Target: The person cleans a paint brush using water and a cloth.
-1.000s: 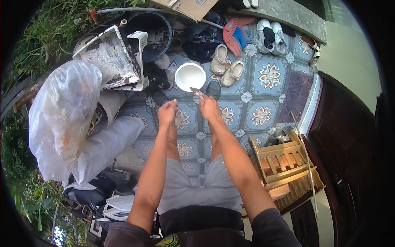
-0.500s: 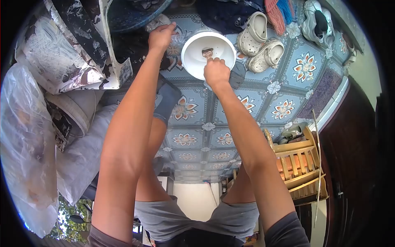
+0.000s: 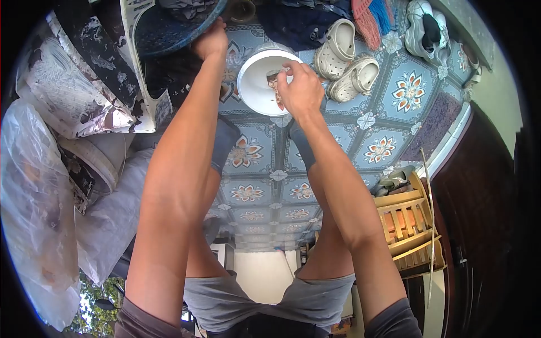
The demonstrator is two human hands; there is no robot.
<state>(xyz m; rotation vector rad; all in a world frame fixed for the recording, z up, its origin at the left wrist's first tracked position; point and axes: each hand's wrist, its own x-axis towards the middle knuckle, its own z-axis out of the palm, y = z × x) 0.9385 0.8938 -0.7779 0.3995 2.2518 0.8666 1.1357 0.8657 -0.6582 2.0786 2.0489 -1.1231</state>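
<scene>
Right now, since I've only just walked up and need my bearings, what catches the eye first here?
The right hand pinches a small stained tool over the white bucket on the patterned tile floor, top centre. Left of it, the left hand reaches the rim of a dark tub. Pale clogs lie just right of the bucket.

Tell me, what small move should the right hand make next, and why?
Probably dip the small tool lower into the white bucket: the right hand pinches it over the open mouth, and the left hand is away at the dark tub.
</scene>
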